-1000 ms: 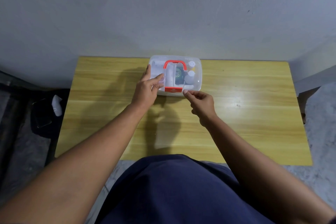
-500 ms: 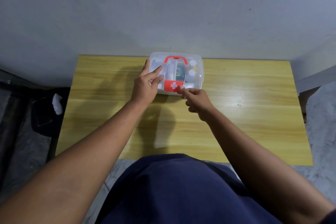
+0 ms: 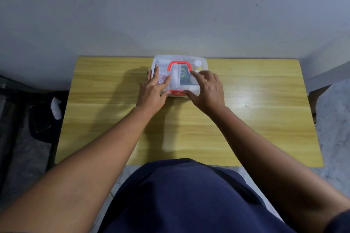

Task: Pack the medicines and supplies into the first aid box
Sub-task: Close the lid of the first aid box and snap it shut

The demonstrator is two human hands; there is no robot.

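Note:
A clear plastic first aid box (image 3: pixel 203 63) with a red handle (image 3: pixel 180 63) lies flat at the far middle of the wooden table (image 3: pixel 255 111), its lid down. Through the lid I see a white bottle cap (image 3: pixel 197 63), a dark green pack (image 3: pixel 184 77) and a white tube (image 3: pixel 174 78). My left hand (image 3: pixel 153 91) lies on the lid's left half, fingers spread, thumb at the front edge. My right hand (image 3: pixel 207 89) covers the right half, with its thumb beside the red latch (image 3: pixel 177 92).
A grey wall rises right behind the box. Off the table's left edge, a dark bag (image 3: pixel 40 119) holds a phone and a white object (image 3: pixel 56 108). At the near edge is my dark blue clothing.
The red latch has gone from tipped up and showing its white cross to lying down at the front edge. My right hand moved from the latch up onto the lid; my left hand spread flat.

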